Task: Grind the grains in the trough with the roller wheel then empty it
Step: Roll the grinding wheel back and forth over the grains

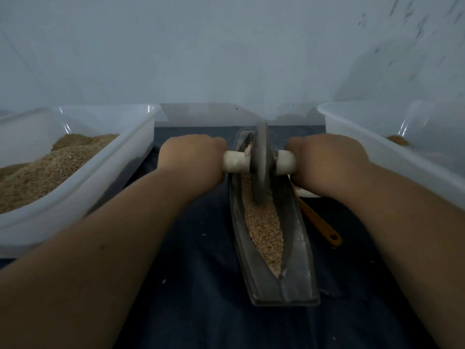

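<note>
A long grey boat-shaped trough point(299, 248) lay mid-surface, lengthwise toward the far edge, with tan grains point(264, 230) along its channel. The grey disc roller wheel point(261, 159) stood upright in its far half. The left grip point(191, 157) and right grip point(324, 162) were each curled round the white axle handle point(235, 161). Judgement: the stroke needed equal downward pressure, a vertical disc and full-length rolls, so the near-end grains got crushed without spilling.

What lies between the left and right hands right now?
Head view: the grey roller wheel on its pale handle bar, standing in the grains in the trough.
</note>
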Demonstrator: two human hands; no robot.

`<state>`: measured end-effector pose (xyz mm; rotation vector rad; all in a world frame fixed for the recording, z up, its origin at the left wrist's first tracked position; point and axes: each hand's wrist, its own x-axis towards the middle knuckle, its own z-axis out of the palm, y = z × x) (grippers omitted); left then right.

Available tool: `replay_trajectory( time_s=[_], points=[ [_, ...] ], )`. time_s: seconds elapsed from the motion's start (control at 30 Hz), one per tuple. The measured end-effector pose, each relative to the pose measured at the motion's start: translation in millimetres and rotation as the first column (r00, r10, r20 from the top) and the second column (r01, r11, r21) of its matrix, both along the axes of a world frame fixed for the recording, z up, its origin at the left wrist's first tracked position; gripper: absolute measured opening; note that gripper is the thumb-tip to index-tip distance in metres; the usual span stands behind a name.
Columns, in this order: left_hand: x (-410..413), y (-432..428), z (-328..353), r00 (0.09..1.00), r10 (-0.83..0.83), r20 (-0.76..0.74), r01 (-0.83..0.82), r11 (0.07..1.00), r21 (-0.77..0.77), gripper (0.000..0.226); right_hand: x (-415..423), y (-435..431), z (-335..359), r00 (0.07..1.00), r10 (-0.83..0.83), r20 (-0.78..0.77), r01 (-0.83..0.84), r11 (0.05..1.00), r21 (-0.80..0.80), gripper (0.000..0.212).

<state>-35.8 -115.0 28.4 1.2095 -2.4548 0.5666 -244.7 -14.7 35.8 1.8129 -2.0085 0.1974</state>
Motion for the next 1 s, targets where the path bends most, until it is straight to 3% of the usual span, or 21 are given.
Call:
replay_trajectory(
  time_s=[0.13, 0.2, 0.37, 0.5, 0.67, 0.73, 0.8, 0.87, 0.93, 1.0],
  points=[
    [-3, -12, -13, 0.996, 0.007, -0.094, -0.013, 0.998, -0.057, 0.017, 5, -10, -11, 0.991, -0.029, -0.130, -0.008, 0.961, -0.277, 0.024],
    [-2, -13, -14, 0.995, 0.000, -0.098, -0.005, 0.999, -0.047, 0.016, 6, -10, -9, 0.992, -0.006, -0.126, -0.031, 0.956, -0.291, 0.027],
    [5, -5, 2, 0.999, -0.011, 0.036, 0.007, 0.994, 0.110, 0.026, 1, 0, -2, 0.999, 0.036, -0.020, -0.037, 0.999, -0.021, 0.034],
    [14, 11, 22, 0.978, -0.118, 0.174, 0.054, 0.941, 0.333, 0.025, 7, 16, 16, 0.996, 0.052, 0.073, -0.067, 0.973, 0.220, 0.020],
    [25, 29, 38, 0.950, -0.210, 0.231, 0.001, 0.742, 0.671, 0.014, 13, 37, 32, 0.984, 0.150, 0.095, -0.176, 0.894, 0.412, 0.020],
    [28, 31, 39, 0.947, -0.231, 0.221, -0.008, 0.675, 0.738, 0.014, 14, 42, 36, 0.984, 0.141, 0.104, -0.174, 0.872, 0.458, 0.022],
    [28, 31, 39, 0.948, -0.240, 0.210, 0.003, 0.666, 0.746, 0.015, 15, 42, 37, 0.984, 0.138, 0.116, -0.177, 0.866, 0.468, 0.022],
    [26, 28, 37, 0.952, -0.230, 0.200, 0.030, 0.723, 0.690, 0.015, 16, 38, 34, 0.985, 0.132, 0.112, -0.169, 0.873, 0.458, 0.021],
    [23, 21, 31, 0.960, -0.211, 0.183, 0.083, 0.841, 0.535, 0.017, 14, 31, 27, 0.992, 0.084, 0.095, -0.116, 0.903, 0.414, 0.021],
    [18, 13, 22, 0.976, -0.159, 0.147, 0.102, 0.935, 0.338, 0.019, 10, 21, 18, 0.998, 0.041, 0.050, -0.053, 0.961, 0.273, 0.021]
  ],
)
